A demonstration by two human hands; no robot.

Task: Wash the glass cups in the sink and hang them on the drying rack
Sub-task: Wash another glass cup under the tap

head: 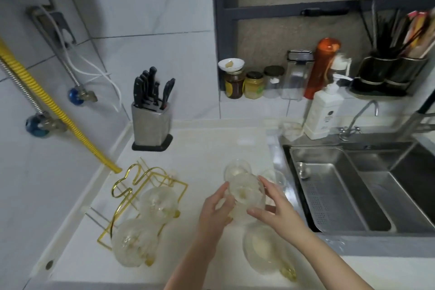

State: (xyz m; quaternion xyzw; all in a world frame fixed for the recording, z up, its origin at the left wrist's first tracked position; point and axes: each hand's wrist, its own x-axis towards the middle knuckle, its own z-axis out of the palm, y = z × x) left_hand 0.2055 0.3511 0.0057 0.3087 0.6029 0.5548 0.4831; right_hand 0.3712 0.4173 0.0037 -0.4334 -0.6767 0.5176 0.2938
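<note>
From the head camera, both hands meet over the white surface (207,143), holding one glass cup (247,192) between them. The left hand (215,207) has its fingers (222,192) curled against the cup's left side, thumb low near its base; the right hand (276,205) cups the other side, fingers spread and bent round the glass. The cup is tilted, and just past the fingertips a second clear cup (236,168) stands on the surface, touching or nearly touching the held one; blur makes it hard to say which. Beside the right hand's fingers, toward the sink, a smaller clear cup (275,178) sits near the surface's edge. Below the right wrist lies a ribbed cup with a yellowish handle (266,251).

Left of the left hand's fingers stands the gold wire drying rack (131,186), with two cups on it: one near the middle (159,201) and one at the near end (134,242).

Right of the right hand's fingers is the steel sink (353,186), with a perforated tray (329,200) in its left basin and a tap (360,116) behind. Farther off stand a white pump bottle (323,110), a knife block (150,122) and a row of jars (249,83) along the ledge.
</note>
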